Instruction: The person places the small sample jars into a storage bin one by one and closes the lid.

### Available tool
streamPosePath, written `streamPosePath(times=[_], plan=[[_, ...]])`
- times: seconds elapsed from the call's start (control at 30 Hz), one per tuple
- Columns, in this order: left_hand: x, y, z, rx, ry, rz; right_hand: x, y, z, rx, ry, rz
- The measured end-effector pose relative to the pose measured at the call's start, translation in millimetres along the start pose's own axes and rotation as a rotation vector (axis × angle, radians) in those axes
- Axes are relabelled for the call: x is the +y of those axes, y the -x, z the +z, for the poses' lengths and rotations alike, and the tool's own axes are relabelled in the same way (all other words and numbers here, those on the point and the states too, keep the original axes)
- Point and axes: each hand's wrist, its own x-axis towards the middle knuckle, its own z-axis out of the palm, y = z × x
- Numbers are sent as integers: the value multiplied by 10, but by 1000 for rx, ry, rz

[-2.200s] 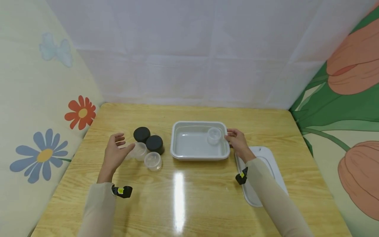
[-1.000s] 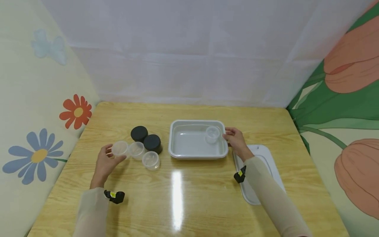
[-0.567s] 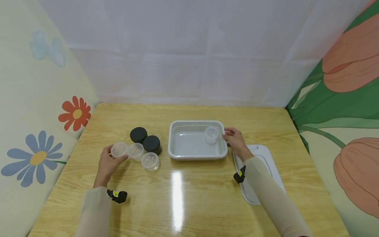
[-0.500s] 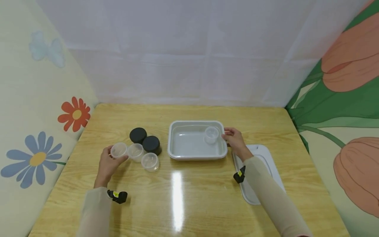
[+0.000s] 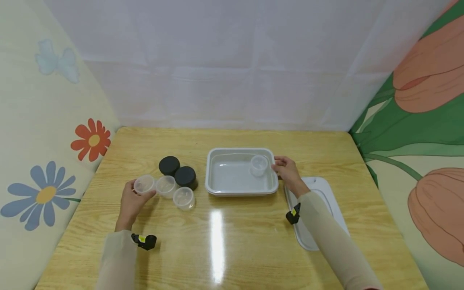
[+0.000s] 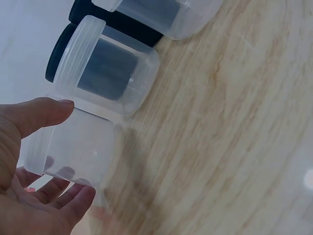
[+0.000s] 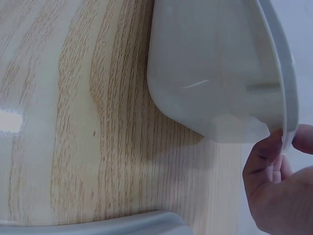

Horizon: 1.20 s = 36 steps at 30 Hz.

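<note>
My left hand (image 5: 133,201) has its thumb and fingers round the leftmost clear jar (image 5: 144,184), which has a lidded or ridged translucent top. The left wrist view shows the fingertips through the jar's wall (image 6: 80,144). Right beside it stand a second clear jar (image 5: 166,186) and a third (image 5: 184,197). Two dark-topped jars, one at the back (image 5: 169,165) and one nearer (image 5: 185,177), stand behind them. On the other side, my right hand (image 5: 288,171) pinches the rim of a white rectangular tub (image 5: 242,191). A small clear jar (image 5: 259,165) sits inside the tub's right end.
A white tub lid (image 5: 315,237) lies on the wooden table (image 5: 250,249), partly under the right forearm. Printed fabric stands at both sides, and a white cloth (image 5: 217,80) hangs behind the table.
My left hand has come down and to the left from above the jars, and its fingers have closed round the leftmost one. The right hand stays at the tub's rim.
</note>
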Motion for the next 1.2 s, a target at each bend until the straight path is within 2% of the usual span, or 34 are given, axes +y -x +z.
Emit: streamPosePath(times=[0.33, 0.63, 1.03, 1.2], plan=[[112, 58, -90, 11, -13, 17, -18, 26, -7, -10, -6, -9], [214, 63, -213, 32, -26, 1, -21, 15, -12, -19, 4, 7], [511, 82, -257, 16, -39, 102, -35, 32, -9, -10, 1, 8], [613, 69, -247, -32, -68, 146, -38, 48, 1, -5, -8, -15]])
